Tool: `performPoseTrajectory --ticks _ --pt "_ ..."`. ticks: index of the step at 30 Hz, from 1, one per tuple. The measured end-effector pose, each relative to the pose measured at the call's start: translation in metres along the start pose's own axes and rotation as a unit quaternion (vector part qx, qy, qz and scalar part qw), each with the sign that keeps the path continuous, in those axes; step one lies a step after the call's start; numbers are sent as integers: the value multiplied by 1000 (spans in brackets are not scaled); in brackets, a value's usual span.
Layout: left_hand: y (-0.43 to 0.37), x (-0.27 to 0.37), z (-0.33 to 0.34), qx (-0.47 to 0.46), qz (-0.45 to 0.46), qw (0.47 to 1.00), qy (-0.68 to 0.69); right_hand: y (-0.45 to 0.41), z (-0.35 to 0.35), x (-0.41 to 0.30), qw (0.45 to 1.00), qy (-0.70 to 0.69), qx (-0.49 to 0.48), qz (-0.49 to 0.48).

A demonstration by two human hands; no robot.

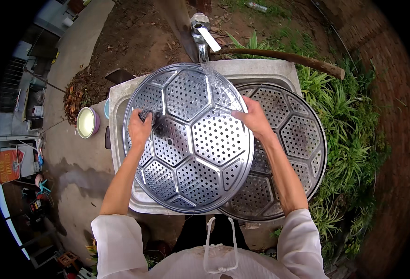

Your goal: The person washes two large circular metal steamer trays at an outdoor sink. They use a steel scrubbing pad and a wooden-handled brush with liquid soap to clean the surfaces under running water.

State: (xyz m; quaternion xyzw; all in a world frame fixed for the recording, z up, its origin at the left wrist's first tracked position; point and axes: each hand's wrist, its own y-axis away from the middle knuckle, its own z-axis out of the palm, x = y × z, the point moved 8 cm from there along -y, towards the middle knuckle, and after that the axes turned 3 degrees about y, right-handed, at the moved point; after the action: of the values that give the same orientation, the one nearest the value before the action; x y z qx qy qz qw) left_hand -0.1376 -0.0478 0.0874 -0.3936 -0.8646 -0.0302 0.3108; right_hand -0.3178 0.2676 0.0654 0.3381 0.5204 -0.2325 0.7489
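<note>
A round perforated metal steamer tray [217, 137] with raised hexagon ridges lies tilted over a stone sink [261, 68]. My right hand [254, 117] grips its right rim, thumb on the upper face. A dark scouring pad [148, 115], probably steel wool, is pinched in my left hand [140, 128] against the tray's left part. Dark smears spread beside the pad. Water runs from the metal tap [202, 43] onto the tray's top edge. Beneath it, to the right, rests a second perforated tray [299, 136] with brown stains, partly hidden by the first.
A wooden pole [281, 57] juts out beside the tap on the right. Leafy plants [348, 136] line the sink's right side. On the concrete at left stand nested basins [87, 122], near a heap of dry leaves [77, 94]. A brick wall [397, 115] bounds the far right.
</note>
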Motion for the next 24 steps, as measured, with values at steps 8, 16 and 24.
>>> performPoseTrajectory --ticks 8,16,24 --pt "114 -225 -88 68 -159 985 6 -5 -25 10 912 362 179 -65" --pt "133 -154 -99 54 -102 993 -18 2 -17 21 999 35 7 30" --pt "155 -162 -41 -175 -452 701 523 11 -20 36 992 -101 78 7"
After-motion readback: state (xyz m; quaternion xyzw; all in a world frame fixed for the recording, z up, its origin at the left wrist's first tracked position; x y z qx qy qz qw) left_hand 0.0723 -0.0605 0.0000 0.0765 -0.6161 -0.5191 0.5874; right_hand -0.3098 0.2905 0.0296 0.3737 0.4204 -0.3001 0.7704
